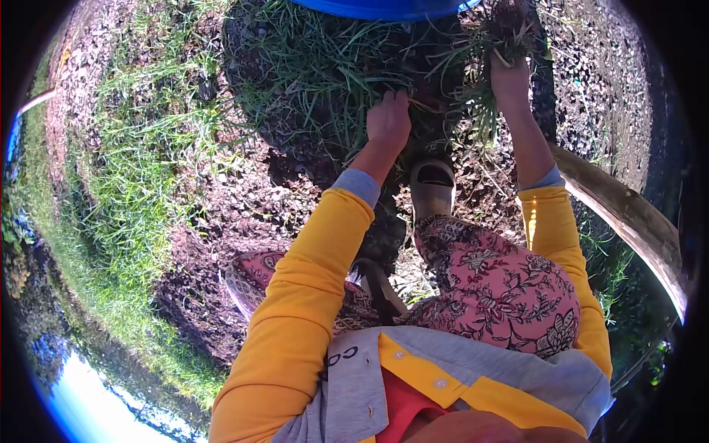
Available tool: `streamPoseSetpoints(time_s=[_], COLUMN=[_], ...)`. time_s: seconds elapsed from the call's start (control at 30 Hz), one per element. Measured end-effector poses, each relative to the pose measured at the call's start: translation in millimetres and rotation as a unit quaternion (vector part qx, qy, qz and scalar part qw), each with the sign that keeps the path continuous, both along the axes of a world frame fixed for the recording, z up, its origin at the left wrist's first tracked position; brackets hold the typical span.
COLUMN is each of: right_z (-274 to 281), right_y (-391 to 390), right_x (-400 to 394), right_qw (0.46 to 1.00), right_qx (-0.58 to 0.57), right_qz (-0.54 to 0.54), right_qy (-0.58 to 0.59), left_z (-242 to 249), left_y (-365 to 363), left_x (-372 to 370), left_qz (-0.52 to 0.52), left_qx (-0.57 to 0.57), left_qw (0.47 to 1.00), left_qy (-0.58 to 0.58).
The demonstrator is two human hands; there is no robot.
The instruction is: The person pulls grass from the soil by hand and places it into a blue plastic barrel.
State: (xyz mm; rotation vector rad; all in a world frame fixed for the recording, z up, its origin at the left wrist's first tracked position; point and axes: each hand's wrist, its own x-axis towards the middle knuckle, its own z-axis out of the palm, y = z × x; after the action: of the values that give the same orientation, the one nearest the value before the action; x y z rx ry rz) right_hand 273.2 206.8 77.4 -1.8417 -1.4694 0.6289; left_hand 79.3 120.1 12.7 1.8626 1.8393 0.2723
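My left hand [389, 118] is closed low over the ground, its fingers curled at the edge of a patch of long green grass [317, 66]. Whatever is pinched there looks like grass blades, partly hidden by the fingers. Farther right, my right hand [511, 81] grips a tuft of pulled grass [509, 33], with a dark clump of roots and soil at the top and green blades hanging to the left of the wrist. Both arms reach forward in yellow sleeves.
A blue rounded container [388, 9] stands at the top edge, beyond the hands. On the right lies a curved wooden log [620, 203]. My shoe [433, 184] is on leaf-strewn soil between the arms. More grass [148, 170] grows to the left.
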Motion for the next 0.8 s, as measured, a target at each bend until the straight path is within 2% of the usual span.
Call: streamPoseSetpoints(time_s=[0.03,0.07,0.1,0.13,0.23,0.3,0.4,0.43,0.47,0.57,0.6,0.63,0.7,0.73,0.8], right_z=[2.6,-14.2,-37.3,-70.3,-85.0,-47.4,1.5,18.0,15.3,3.8,-36.6,-60.9,-71.8,-75.3,-41.1], right_y=[0.0,-6.8,-17.1,-27.0,-33.4,-13.7,3.2,3.7,12.2,-10.2,-18.6,-33.2,-46.1,-41.5,-23.4], right_x=[-4.0,-6.5,-6.1,-11.3,-6.5,1.1,8.3,2.2,-0.1,-20.0,-19.8,-16.7,-18.0,-10.1,-15.9], right_qw=[1.0,0.998,0.974,0.918,0.825,0.873,0.962,0.971,0.976,0.989,0.965,0.942,0.88,0.887,0.91], right_qx=[0.022,0.033,-0.012,-0.056,-0.351,-0.339,-0.197,-0.14,-0.136,-0.105,-0.12,-0.142,-0.181,-0.197,-0.221], right_qz=[-0.01,0.028,0.134,0.222,0.33,0.305,0.179,0.124,0.07,0.106,0.192,0.236,0.315,0.296,0.237], right_qy=[0.013,-0.033,-0.18,-0.325,-0.296,-0.172,0.056,0.149,0.154,0.02,-0.134,-0.193,-0.307,-0.296,-0.26], left_z=[0.4,-0.8,-2.9,-3.4,1.0,-7.8,-15.3,-15.9,-16.0,-19.1,-23.7,-26.5,-20.9,-18.5,-19.4], left_y=[-0.9,-2.7,-4.6,-6.6,-5.1,-12.9,-10.2,-12.2,-12.2,-10.2,-11.7,-13.0,-8.3,-10.8,-20.9], left_x=[0.7,2.4,4.5,6.2,6.4,1.5,-5.0,-7.3,-8.1,-9.2,-8.8,-7.4,-6.1,-5.8,-5.8], left_qz=[-0.015,-0.013,-0.011,-0.009,0.0,0.007,0.036,0.048,0.049,0.056,0.061,0.066,0.027,0.004,-0.012], left_qx=[-0.01,-0.01,-0.01,-0.011,-0.104,-0.082,-0.04,-0.031,-0.032,-0.042,-0.05,-0.06,-0.074,-0.086,-0.032], left_qw=[0.999,0.999,0.999,0.999,0.993,0.995,0.999,0.998,0.998,0.997,0.996,0.996,0.997,0.996,0.998], left_qy=[0.027,0.032,0.037,0.042,0.059,0.055,-0.002,-0.028,-0.03,-0.033,-0.031,-0.03,0.009,0.029,0.044])
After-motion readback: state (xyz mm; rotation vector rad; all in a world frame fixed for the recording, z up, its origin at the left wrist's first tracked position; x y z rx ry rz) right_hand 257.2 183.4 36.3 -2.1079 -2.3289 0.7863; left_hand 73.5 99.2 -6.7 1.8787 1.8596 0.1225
